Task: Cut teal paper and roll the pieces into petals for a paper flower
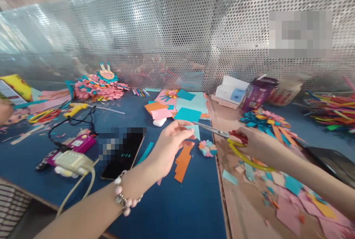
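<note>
In my left hand (170,144), pinched between thumb and fingers, is a small light-blue piece of paper (196,131). A beaded bracelet circles that wrist. My right hand (253,141) grips a pair of scissors (222,133) by the handles, the blades pointing left near the paper; whether they touch it I cannot tell. Just below lies a paper flower (208,148) in pink, blue and cream. Orange paper strips (183,162) rest on the blue table beneath my left hand. Beyond it are sheets of teal paper (188,115) and a white rounded object (159,122).
A phone (124,154) and power plugs with cables (73,161) lie at left, near a yellow glue gun (75,109). Paper scraps (288,202) cover the brown board at right, with a purple cup (259,93) behind. A heap of paper flowers (97,87) stands by the perforated metal panel (177,28).
</note>
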A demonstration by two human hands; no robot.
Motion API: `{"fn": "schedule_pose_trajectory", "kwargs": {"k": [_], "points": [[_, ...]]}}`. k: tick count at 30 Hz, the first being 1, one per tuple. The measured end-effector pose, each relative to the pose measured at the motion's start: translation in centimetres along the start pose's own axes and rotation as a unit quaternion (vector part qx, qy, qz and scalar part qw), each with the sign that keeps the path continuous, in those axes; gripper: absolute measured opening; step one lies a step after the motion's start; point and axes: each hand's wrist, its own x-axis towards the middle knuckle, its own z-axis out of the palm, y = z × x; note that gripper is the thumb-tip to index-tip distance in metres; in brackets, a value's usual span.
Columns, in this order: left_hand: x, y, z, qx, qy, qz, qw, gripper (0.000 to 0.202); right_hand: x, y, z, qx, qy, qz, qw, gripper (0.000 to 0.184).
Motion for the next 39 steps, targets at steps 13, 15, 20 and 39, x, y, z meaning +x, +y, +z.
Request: {"fn": "schedule_pose_trajectory", "kwargs": {"k": [13, 15, 20, 39], "points": [[2.2, -1.1, -1.6, 0.192, -0.012, 0.116, 0.974, 0.019, 5.3, -1.3, -2.1, -0.012, -0.094, -0.097, 0.991, 0.017], [2.1, -1.1, -1.6, 0.191, -0.015, 0.117, 0.974, 0.019, 4.6, -3.7, -2.6, 0.010, -0.075, -0.089, 0.993, 0.025], [2.0, -1.3, -1.5, 0.196, -0.023, 0.134, 0.971, 0.020, 2.4, -9.6, -2.3, 0.214, -0.065, -0.092, 0.970, 0.034], [1.7, -2.0, -1.0, 0.261, -0.046, 0.095, 0.959, 0.023, 0.2, -11.2, 1.8, 0.223, 0.151, -0.144, 0.952, 0.010]]}}
